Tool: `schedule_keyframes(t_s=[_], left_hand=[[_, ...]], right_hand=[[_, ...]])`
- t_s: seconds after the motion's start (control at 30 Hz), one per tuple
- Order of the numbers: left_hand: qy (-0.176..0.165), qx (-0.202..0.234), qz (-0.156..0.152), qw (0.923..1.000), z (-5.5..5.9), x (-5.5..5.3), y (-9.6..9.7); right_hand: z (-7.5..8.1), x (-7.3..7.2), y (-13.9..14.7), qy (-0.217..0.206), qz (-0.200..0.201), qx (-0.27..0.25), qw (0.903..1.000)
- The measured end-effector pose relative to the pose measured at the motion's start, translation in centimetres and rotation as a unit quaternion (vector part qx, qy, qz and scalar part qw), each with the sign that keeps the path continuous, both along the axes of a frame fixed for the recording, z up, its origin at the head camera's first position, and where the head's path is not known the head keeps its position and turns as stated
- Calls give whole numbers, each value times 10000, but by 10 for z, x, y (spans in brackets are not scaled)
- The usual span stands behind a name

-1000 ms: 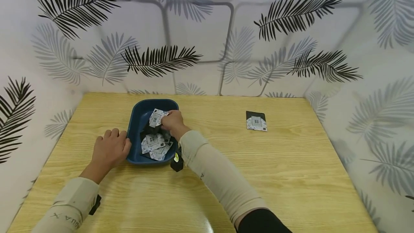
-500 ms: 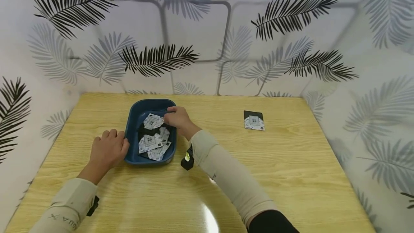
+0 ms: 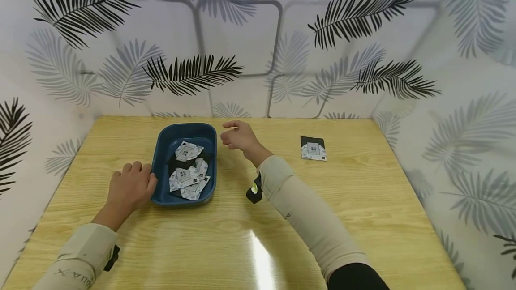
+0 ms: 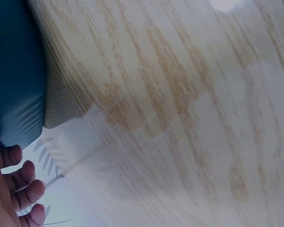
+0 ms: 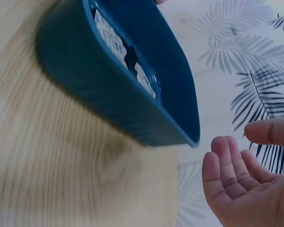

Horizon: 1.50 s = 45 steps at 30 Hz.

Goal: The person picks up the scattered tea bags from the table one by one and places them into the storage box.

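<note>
A blue plastic bin [image 3: 209, 187] stands on the left part of the table, with several black-and-white printed cards [image 3: 183, 176] lying loosely overlapped inside. My left hand [image 3: 131, 187] holds the bin's left rim, thumb side against it; the curled fingers [image 4: 26, 194] show beside the bin's lower corner in the left wrist view. Just past the right rim hovers my right hand [image 3: 239, 137], holding nothing. Its fingers are loosely spread and the thumb is apart, as the right wrist view shows beside the bin's wall [image 5: 104, 94].
One more black-and-white card [image 3: 313, 149] lies flat at the right rear of the wooden table [image 3: 342, 200]. Behind the table rises a wall [image 3: 258, 39] with a leaf pattern. Each wrist carries a small black device.
My right hand has let go of a card, which now lies on the pile in the bin. It has moved out to the right over the rim. My left hand stays at the bin.
</note>
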<state>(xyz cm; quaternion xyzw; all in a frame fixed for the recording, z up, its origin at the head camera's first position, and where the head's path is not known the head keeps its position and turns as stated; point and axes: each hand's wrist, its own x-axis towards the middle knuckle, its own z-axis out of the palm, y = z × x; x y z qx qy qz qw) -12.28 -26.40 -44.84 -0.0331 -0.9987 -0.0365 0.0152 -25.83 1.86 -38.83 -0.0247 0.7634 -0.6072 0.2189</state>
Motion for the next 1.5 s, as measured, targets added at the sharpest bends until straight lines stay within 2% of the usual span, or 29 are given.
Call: schedule_keyframes(t_s=[0.13, 0.33, 0.43, 0.53, 0.63, 0.8, 1.03, 1.13, 1.37, 1.5], left_hand=[[33, 12, 10, 10000, -1, 0, 0], [81, 70, 19, 9999, -1, 0, 1], [77, 96, 22, 9999, -2, 0, 1], [88, 86, -2, 9999, -2, 0, 1], [108, 77, 2, 9999, -1, 0, 1], [68, 119, 38, 9999, 0, 0, 2], [46, 115, 47, 9999, -2, 1, 2], [63, 107, 58, 9999, -2, 0, 1], [4, 101, 62, 9999, 0, 0, 2], [-83, 127, 76, 9999, 1, 0, 2]], right_hand=[[0, -5, 20, 73, -35, 226, 9997], [-2, -20, 60, 603, -192, 821, 9946], [1, -27, 81, 947, -120, 1231, 9878], [4, -34, 101, 1361, 23, 1779, 9746], [9, -39, 118, 1563, 37, 2151, 9640], [13, -45, 147, 1534, -19, 2412, 9583], [23, -52, 187, 1654, -239, 2833, 9444], [27, -52, 197, 1584, -334, 2891, 9435], [26, -48, 209, 1241, -530, 2755, 9518], [21, -48, 215, 1223, -641, 2890, 9473]])
